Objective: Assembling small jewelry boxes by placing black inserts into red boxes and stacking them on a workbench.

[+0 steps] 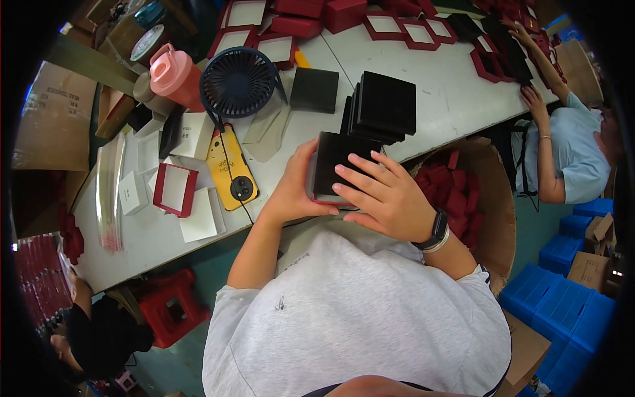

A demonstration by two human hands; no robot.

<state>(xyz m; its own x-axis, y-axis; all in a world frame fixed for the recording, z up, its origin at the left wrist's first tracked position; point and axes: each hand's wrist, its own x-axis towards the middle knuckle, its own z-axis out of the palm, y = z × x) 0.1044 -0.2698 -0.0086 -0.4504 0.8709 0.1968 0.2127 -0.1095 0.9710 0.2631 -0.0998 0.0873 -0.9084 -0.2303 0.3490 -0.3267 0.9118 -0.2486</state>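
— What do the hands have?

— Both are on one black box (pixel 334 165), at the near table edge right in front of the person. The left hand (pixel 291 192) wraps its left side, thumb along the bottom rim; the right hand (pixel 383 195) lies flat over its lower right corner, fingers spread (a dark watch and a bangle on that wrist). So the box is clamped between the two.

— Room around it?

— Tight. The box overhangs the table (pixel 436 86) edge slightly. Just behind it sits a stack of black boxes (pixel 382 106), near but not touching as far as I can tell. One flat black lid (pixel 315 89) lies left of that stack. To the right, below the edge, a round cardboard bin (pixel 499 198) holds red pieces.

— And the surface?

— White, seemingly two tops butted together. On the left: one dark fan (pixel 237 81), one yellow phone (pixel 231 169) with a cable, one pink cup (pixel 173 74), one red frame (pixel 174 190) among white cards. More red frames crowd the far edge (too many to count cleanly).

— Anyone else?

— One person in light blue (pixel 574 155) at the right end, both hands on the table. Blue crates (pixel 569 311) stand on the floor, and one red stool (pixel 169 308) is under the table.
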